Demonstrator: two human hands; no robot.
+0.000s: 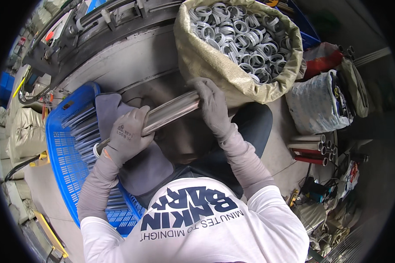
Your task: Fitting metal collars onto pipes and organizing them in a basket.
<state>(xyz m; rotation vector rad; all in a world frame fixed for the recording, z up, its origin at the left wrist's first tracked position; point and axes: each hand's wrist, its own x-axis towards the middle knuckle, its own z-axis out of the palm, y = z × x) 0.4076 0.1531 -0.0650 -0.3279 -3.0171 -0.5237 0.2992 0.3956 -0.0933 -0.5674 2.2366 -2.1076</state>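
Observation:
A shiny metal tube (171,112), smeared by motion, is held at a slant above my lap. My gloved left hand (129,133) is closed around its lower left part. At the upper right end my gloved right hand (213,106) has its fingers bent round the tube's end. A narrower dark end pokes out past the left hand's wrist side, and a white ring (96,150) shows there; whether that end belongs to the same tube I cannot tell. Just beyond the right hand stands a woven sack (219,81) full of grey-white rings (241,41).
Left of me lies a blue plastic basket (57,144) holding many metal tubes (83,127), with a dark cloth (109,111) over its edge. A metal machine frame (96,37) runs across the back left. Stacked tubes (309,147) and a white bag (316,101) sit to the right.

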